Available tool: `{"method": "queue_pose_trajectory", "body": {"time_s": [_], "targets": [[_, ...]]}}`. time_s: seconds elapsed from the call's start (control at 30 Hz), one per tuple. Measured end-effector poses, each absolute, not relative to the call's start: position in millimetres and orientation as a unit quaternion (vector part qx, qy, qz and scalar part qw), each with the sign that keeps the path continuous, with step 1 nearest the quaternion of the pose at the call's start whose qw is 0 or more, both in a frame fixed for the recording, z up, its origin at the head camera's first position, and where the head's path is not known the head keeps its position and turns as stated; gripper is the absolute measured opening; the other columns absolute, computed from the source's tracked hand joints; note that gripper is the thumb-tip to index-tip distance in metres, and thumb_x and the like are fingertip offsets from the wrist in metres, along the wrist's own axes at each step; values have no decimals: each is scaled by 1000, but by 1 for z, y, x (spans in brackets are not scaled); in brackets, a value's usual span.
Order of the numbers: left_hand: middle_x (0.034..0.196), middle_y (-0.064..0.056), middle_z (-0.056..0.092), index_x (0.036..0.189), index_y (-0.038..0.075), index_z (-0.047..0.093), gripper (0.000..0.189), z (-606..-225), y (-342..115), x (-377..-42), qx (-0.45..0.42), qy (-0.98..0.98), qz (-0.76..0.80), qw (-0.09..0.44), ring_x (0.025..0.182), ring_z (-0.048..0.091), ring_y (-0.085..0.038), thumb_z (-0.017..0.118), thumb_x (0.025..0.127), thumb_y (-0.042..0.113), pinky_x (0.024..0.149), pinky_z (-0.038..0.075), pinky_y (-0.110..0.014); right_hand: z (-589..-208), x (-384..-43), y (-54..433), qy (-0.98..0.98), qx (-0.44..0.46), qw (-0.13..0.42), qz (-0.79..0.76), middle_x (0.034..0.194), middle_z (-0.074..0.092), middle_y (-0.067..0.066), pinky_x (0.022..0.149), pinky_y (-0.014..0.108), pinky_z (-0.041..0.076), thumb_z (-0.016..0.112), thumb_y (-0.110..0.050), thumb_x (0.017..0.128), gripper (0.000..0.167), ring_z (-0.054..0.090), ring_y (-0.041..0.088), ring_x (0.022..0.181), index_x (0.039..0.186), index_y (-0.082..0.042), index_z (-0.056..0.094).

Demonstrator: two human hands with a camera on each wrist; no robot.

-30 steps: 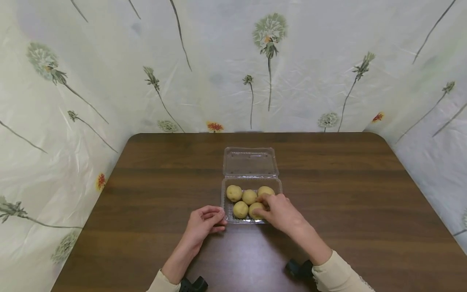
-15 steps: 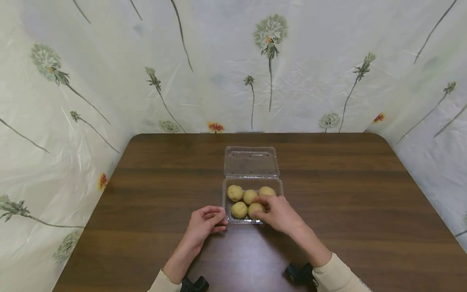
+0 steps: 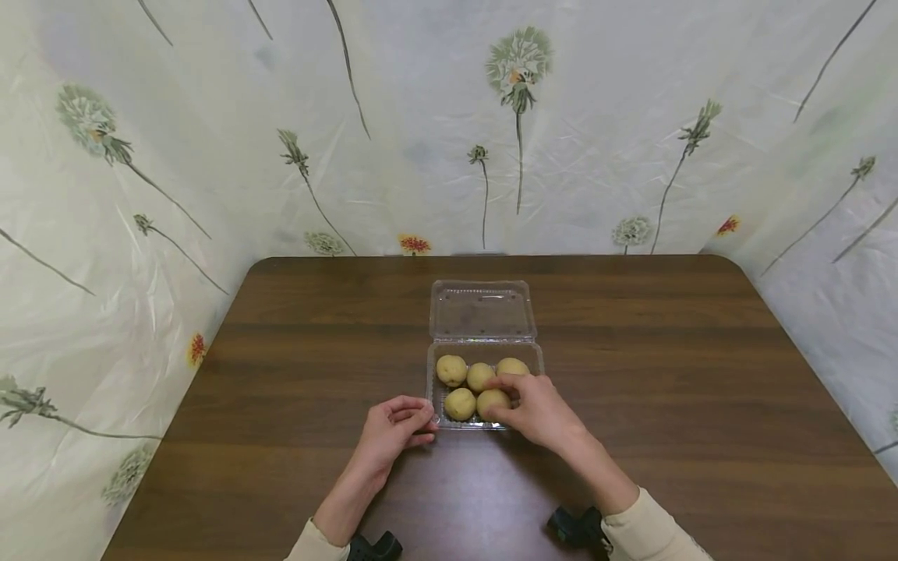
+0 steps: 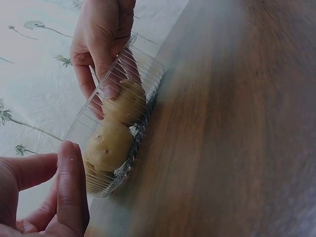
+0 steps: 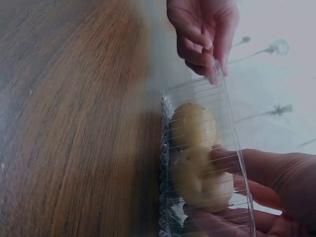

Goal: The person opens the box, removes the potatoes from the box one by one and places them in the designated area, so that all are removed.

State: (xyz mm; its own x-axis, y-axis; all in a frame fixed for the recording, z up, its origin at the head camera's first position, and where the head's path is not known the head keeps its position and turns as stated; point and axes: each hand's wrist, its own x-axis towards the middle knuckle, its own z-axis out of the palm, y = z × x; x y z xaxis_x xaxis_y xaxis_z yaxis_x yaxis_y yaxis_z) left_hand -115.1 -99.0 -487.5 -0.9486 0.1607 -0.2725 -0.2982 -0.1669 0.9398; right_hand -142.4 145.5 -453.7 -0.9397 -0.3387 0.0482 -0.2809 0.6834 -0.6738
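Note:
A clear plastic clamshell container (image 3: 539,354) sits on the table with its lid (image 3: 482,313) folded back, away from me. Inside lie several round yellow potatoes (image 3: 460,404), in a back row and a front row. My left hand (image 3: 394,428) pinches the container's near left corner between thumb and fingers, as the left wrist view also shows. My right hand (image 3: 539,409) reaches in from the right and grips the front right potato (image 3: 493,403), thumb in front and fingers behind. These fingers partly cover the back right potato (image 3: 513,367).
The brown wooden table (image 3: 316,351) extends on both sides of the container. A pale sheet with a dandelion print (image 3: 421,117) hangs behind the table and along its sides. Black wrist devices (image 3: 578,528) stick out from both cuffs.
The right fingers and the gripped potato have shifted slightly left within the container, and the front left potato has moved a little left too. The left hand stays at the corner.

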Motion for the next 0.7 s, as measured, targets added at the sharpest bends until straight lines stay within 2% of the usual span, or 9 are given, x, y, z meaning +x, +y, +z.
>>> {"method": "queue_pose_trajectory", "body": {"time_s": [0.2, 0.5, 0.7], "targets": [[89, -12, 68, 112, -13, 60, 31, -488, -99, -115, -58, 625, 763, 152, 80, 68, -18, 69, 92, 9, 75, 59, -33, -452, -140, 147, 919, -170, 22, -356, 103, 71, 0, 79, 36, 53, 81, -24, 81, 32, 65, 16, 92, 110, -13, 74], [88, -11, 68, 111, -12, 61, 30, -488, -99, -115, -60, 622, 766, 154, 79, 69, -18, 70, 92, 9, 74, 59, -33, -450, -140, 154, 891, -159, 20, -424, 116, 68, 9, 80, 37, 57, 82, -21, 81, 36, 68, 18, 95, 114, -10, 72], [87, -11, 68, 111, -13, 60, 30, -488, -99, -115, -59, 622, 765, 154, 78, 68, -18, 69, 92, 8, 73, 59, -33, -450, -139, 160, 862, -154, 40, -482, 120, 66, 11, 85, 41, 56, 82, -24, 81, 40, 67, 23, 101, 116, -7, 71]]}}
